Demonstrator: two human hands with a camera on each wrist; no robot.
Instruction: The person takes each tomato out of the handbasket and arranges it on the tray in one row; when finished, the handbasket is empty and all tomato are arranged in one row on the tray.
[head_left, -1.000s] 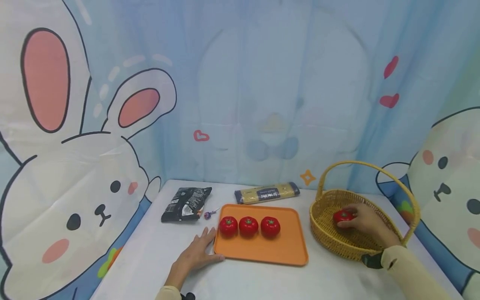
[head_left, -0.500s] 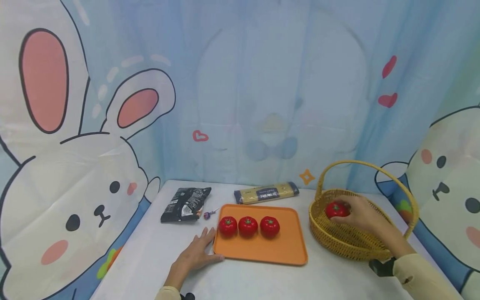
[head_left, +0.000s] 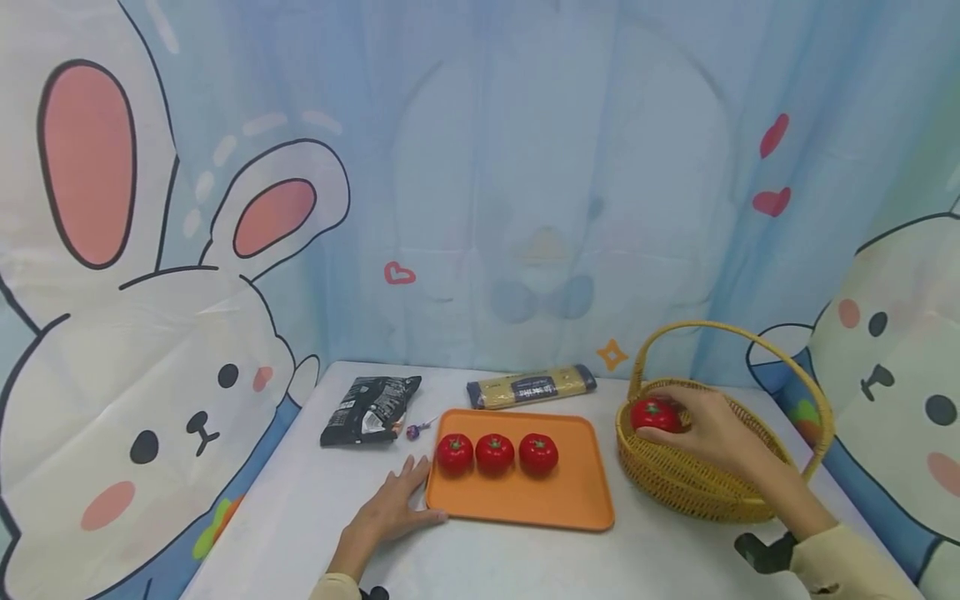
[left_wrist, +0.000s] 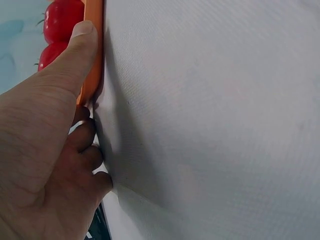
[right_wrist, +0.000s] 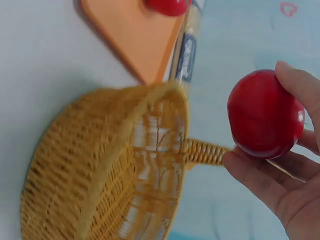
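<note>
My right hand (head_left: 708, 429) grips a red tomato (head_left: 655, 414) with its thumb and fingers, over the left part of a yellow wicker basket (head_left: 675, 492). In the right wrist view the same tomato (right_wrist: 265, 114) is held above the basket's rim (right_wrist: 127, 125). At the left side of an orange tray (head_left: 525, 504), my left hand (head_left: 390, 504) rests with its fingers spread on the table. Its thumb (left_wrist: 82, 47) touches the tray's rim in the left wrist view. Three tomatoes sit in a row on the tray, the middle one (head_left: 495, 454) between two others.
A black snack bag (head_left: 371, 408) lies at the back left, with a small purple-wrapped lollipop (head_left: 415, 431) beside it. Behind the tray lies a yellow pasta packet (head_left: 532, 387). The basket's tall handle (head_left: 738, 332) arches over it. A printed curtain (head_left: 480, 208) surrounds the white table.
My right hand has lifted the tomato from inside the basket and carried it up and left, towards the basket's left rim. The left hand and the tray have stayed put.
</note>
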